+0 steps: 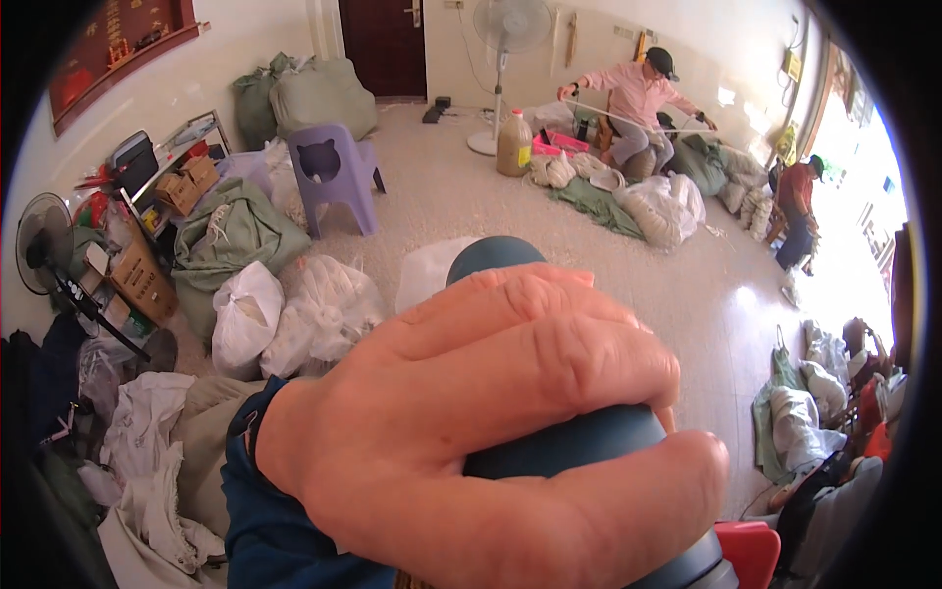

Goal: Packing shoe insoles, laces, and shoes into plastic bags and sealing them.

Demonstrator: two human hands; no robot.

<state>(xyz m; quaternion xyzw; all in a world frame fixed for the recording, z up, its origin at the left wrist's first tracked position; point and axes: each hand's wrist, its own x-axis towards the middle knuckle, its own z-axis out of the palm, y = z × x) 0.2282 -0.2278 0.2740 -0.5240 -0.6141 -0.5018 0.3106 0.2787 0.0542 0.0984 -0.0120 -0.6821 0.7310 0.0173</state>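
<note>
My left hand reaches in from the lower left, very close to the camera, its wrist in a dark blue sleeve. Its fingers curl round a dark teal, smooth, rounded cylinder that looks like a flask or bottle. The thumb lies along the near side. One rounded end of the cylinder shows past the fingers; its lower end, with a ridged edge, runs out of the picture. Most of it is hidden by the hand. My right hand is not in view.
A purple chair, stuffed sacks and white bags stand to the left. Toward the back are a standing fan and a yellowish jug. A seated person stretches a pale strand; another person is by the bright doorway.
</note>
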